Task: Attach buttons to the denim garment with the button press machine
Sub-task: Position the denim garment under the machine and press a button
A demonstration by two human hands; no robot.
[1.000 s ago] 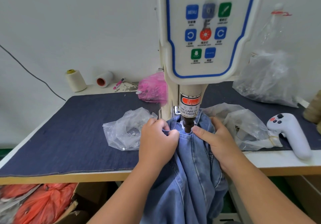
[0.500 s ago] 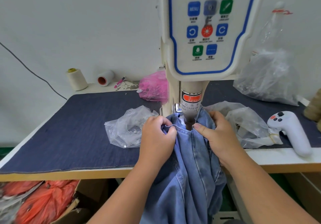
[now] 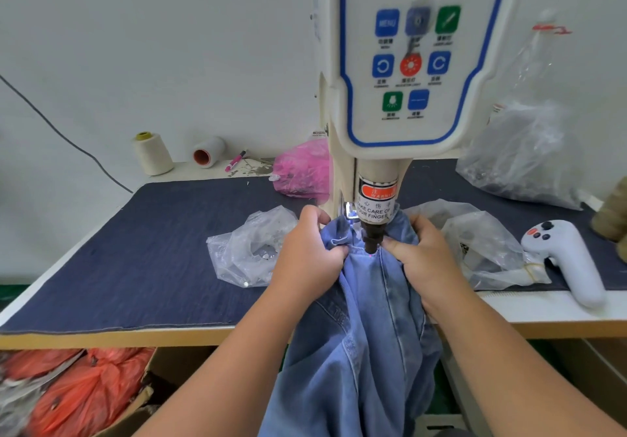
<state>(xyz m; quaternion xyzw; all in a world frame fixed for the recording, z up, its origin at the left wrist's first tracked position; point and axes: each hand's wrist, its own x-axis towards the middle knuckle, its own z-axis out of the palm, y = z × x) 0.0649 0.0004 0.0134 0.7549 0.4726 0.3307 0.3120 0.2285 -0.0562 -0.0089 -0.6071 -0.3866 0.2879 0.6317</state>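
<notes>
Denim garment (image 3: 369, 351): left hand (image 3: 307, 260), right hand (image 3: 425, 260) gripping it taut under press head (image 3: 372, 238); fingertips best kept clear.

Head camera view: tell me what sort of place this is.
Probably a garment workshop. A button press machine stands on a cloth-covered table, both hands grip a denim garment under its punch, and thread cones sit by the wall.
</notes>
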